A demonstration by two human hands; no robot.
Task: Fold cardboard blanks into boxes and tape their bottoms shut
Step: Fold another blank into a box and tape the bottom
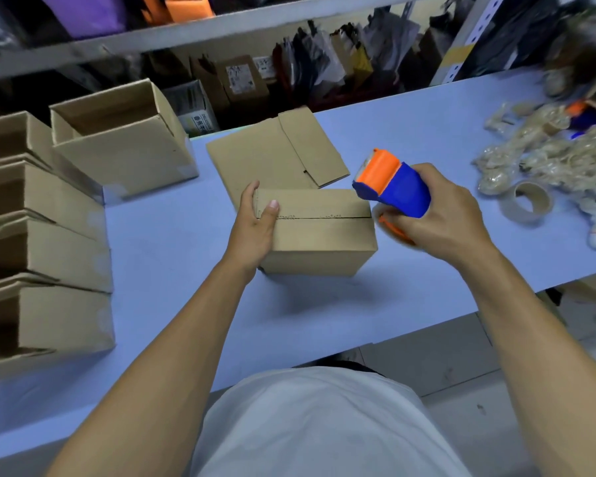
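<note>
Box (319, 232) sits mid-counter (172, 242), bottom seam up, untaped. Left hand (255, 223) grips its 9 o'clock end; right hand (437, 215) grips tape dispenser (393, 187) at 3 o'clock. Risk: flaps spring apart w/ weak hold, tape lands crooked.

Brown folded box (319, 232) bottom-up, flaps closed, untaped, before a flat blank (276, 156).

1 head-worn wide-angle view, close above the table (410, 118), facing forward and down
</note>
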